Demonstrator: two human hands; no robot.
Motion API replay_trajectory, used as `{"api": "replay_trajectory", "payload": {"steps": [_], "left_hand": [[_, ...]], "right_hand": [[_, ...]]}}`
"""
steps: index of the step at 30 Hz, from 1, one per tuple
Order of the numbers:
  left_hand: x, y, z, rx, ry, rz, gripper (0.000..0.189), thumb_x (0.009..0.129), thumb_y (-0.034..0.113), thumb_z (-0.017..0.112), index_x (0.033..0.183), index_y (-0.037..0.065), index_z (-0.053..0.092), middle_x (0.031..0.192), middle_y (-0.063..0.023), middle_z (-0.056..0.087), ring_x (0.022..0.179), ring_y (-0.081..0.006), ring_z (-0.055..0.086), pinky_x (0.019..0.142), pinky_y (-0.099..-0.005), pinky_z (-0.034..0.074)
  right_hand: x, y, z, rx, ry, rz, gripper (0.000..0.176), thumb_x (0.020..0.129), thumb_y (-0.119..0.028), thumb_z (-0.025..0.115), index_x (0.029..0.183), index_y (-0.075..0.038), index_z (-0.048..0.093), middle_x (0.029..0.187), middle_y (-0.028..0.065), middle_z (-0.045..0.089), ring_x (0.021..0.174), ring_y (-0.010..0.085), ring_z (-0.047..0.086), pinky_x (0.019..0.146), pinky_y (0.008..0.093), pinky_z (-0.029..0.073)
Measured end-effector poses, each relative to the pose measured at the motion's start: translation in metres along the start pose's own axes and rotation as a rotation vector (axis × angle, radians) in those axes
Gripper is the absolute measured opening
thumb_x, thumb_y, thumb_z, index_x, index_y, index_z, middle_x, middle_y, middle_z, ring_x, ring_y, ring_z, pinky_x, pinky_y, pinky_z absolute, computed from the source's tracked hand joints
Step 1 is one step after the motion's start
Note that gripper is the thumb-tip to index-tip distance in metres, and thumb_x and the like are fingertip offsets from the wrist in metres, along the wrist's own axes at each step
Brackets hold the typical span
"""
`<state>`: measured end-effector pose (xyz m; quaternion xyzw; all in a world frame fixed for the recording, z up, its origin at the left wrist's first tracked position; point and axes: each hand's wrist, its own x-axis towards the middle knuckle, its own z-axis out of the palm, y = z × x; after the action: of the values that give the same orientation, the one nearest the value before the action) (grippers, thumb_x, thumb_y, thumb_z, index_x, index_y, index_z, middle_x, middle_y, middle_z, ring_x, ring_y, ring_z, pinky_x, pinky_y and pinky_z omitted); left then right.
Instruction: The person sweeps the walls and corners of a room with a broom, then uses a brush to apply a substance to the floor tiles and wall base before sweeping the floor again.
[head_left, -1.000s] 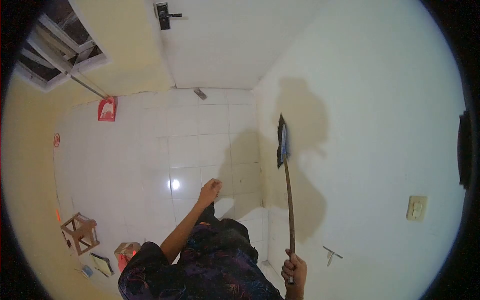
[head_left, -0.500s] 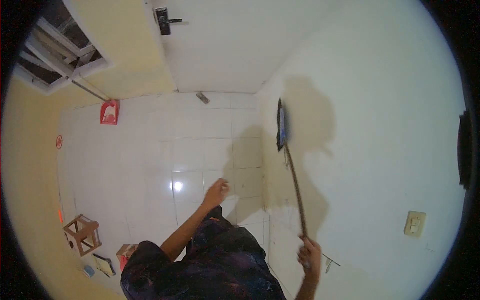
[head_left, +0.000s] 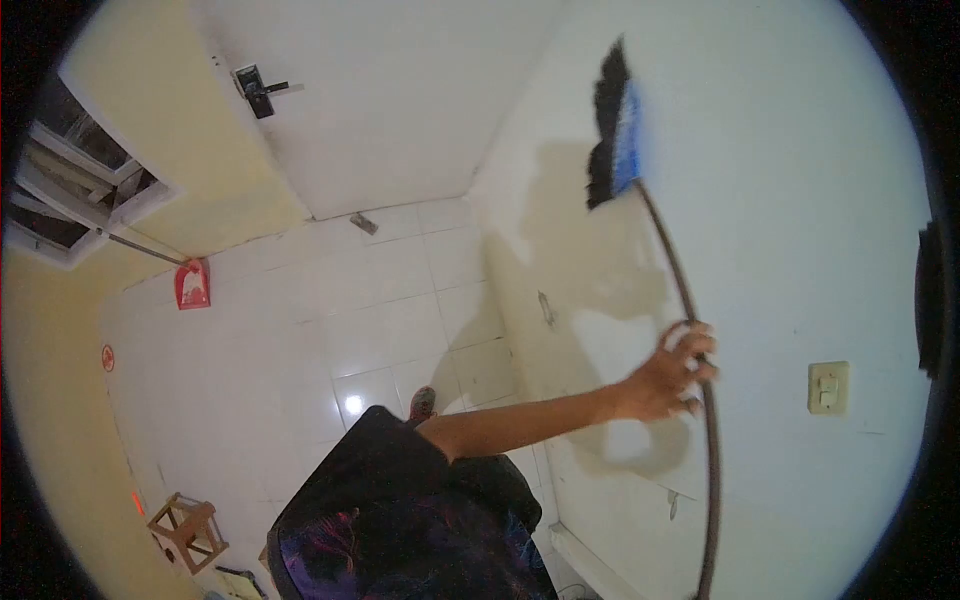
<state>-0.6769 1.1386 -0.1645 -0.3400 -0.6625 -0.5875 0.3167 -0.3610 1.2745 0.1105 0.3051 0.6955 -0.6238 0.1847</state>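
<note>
A broom with black bristles and a blue head is held up in front of the white wall at the upper right. Its long brown handle runs down past the bottom edge of the view. My left arm reaches across my body, and my left hand is on the middle of the handle, its fingers curled loosely around it. My right hand is out of view, as is the handle's lower end.
On the wall to the right is a light switch. A red dustpan stands on the tiled floor by the far wall. A wooden stool is at the lower left. Ahead is a white door with a black handle.
The broom head has risen up and to the right. My left hand has swung from over the floor to the handle. My right hand, earlier gripping the handle, has left the view.
</note>
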Motion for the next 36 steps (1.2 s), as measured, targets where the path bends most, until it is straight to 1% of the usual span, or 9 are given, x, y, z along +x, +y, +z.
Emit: {"api": "replay_trajectory", "payload": {"steps": [1, 3, 4, 7, 11, 18, 20, 23, 36], "left_hand": [[-0.021, -0.025, 0.004, -0.203, 0.098, -0.104, 0.054, 0.072, 0.045, 0.072, 0.109, 0.016, 0.046, 0.118, -0.0153, 0.038, 0.126, -0.0399, 0.028, 0.102, -0.0549, 0.025], [-0.078, -0.09, 0.006, -0.198, 0.203, -0.15, 0.051, 0.069, 0.026, 0.076, 0.108, 0.014, 0.046, 0.12, -0.0152, 0.041, 0.125, -0.0416, 0.032, 0.102, -0.0554, 0.029], [-0.112, -0.124, 0.009, -0.22, 0.178, -0.247, 0.049, 0.071, 0.017, 0.075, 0.11, 0.014, 0.046, 0.128, -0.0155, 0.039, 0.127, -0.041, 0.031, 0.104, -0.0554, 0.027], [-0.19, -0.191, -0.015, 0.29, -0.262, -0.67, 0.045, 0.094, 0.027, 0.049, 0.134, 0.018, 0.031, 0.152, -0.01, 0.012, 0.141, -0.0328, 0.009, 0.106, -0.0627, 0.021], [-0.215, -0.196, -0.031, 0.325, -0.313, -0.978, 0.051, 0.098, 0.04, 0.034, 0.145, 0.032, 0.017, 0.155, -0.0082, 0.004, 0.141, -0.0351, 0.009, 0.104, -0.0682, 0.017], [-0.025, -0.072, -0.049, 0.143, 0.156, -0.337, 0.043, 0.089, 0.03, 0.054, 0.129, 0.018, 0.043, 0.153, -0.0168, 0.002, 0.142, -0.0343, 0.003, 0.109, -0.0614, 0.007], [0.033, -0.048, -0.062, 0.099, 0.229, -0.225, 0.048, 0.093, 0.052, 0.034, 0.121, 0.015, 0.047, 0.153, -0.016, 0.004, 0.142, -0.0366, 0.001, 0.107, -0.0643, 0.007], [0.072, -0.056, -0.082, 0.154, 0.262, -0.157, 0.032, 0.087, 0.024, 0.056, 0.115, 0.012, 0.046, 0.152, -0.0169, 0.009, 0.141, -0.0363, 0.006, 0.108, -0.0623, 0.011], [-0.099, -0.231, -0.033, -0.098, 0.532, -0.355, 0.047, 0.094, 0.052, 0.035, 0.127, 0.02, 0.044, 0.153, -0.0095, 0.017, 0.142, -0.0312, 0.01, 0.11, -0.0528, 0.011]], "right_hand": [[0.028, 0.02, 0.01, 0.125, 0.225, -0.021, 0.043, 0.097, -0.021, 0.046, 0.127, 0.008, 0.043, 0.052, -0.0044, 0.037, 0.035, 0.0043, 0.031, 0.032, 0.0187, 0.024], [0.098, 0.005, 0.06, 0.018, 0.024, 0.038, 0.046, 0.096, -0.016, 0.046, 0.131, 0.011, 0.036, 0.052, -0.0035, 0.035, 0.034, 0.0038, 0.031, 0.03, 0.0176, 0.024], [0.138, 0.008, 0.08, -0.098, -0.014, 0.004, 0.033, 0.093, -0.023, 0.05, 0.112, 0.003, 0.055, 0.05, -0.0061, 0.033, 0.032, 0.0052, 0.027, 0.029, 0.0227, 0.021], [0.263, 0.04, 0.105, -0.121, -0.183, 0.065, 0.031, 0.091, -0.025, 0.055, 0.11, 0.0, 0.055, 0.057, -0.0054, 0.04, 0.041, 0.0046, 0.036, 0.035, 0.0214, 0.026], [0.303, 0.051, 0.141, -0.117, -0.289, 0.066, 0.03, 0.093, -0.023, 0.052, 0.109, 0.002, 0.056, 0.056, -0.0069, 0.039, 0.04, 0.0028, 0.032, 0.034, 0.0202, 0.025], [0.13, -0.012, 0.074, 0.073, -0.269, -0.138, 0.045, 0.096, -0.016, 0.046, 0.131, 0.011, 0.036, 0.052, -0.0036, 0.034, 0.031, 0.0042, 0.03, 0.028, 0.0177, 0.024], [0.102, -0.024, 0.079, 0.158, -0.273, -0.215, 0.042, 0.095, -0.015, 0.046, 0.127, 0.01, 0.038, 0.052, -0.0028, 0.035, 0.029, 0.0057, 0.029, 0.028, 0.0191, 0.024], [0.126, -0.029, 0.081, 0.178, -0.332, -0.3, 0.039, 0.094, -0.016, 0.045, 0.125, 0.008, 0.044, 0.051, -0.0044, 0.032, 0.031, 0.0052, 0.027, 0.026, 0.0222, 0.021], [0.283, 0.033, 0.152, -0.075, -0.214, -0.049, 0.038, 0.093, -0.02, 0.051, 0.12, 0.005, 0.047, 0.051, -0.0044, 0.034, 0.035, 0.0058, 0.031, 0.031, 0.0236, 0.023]]}}
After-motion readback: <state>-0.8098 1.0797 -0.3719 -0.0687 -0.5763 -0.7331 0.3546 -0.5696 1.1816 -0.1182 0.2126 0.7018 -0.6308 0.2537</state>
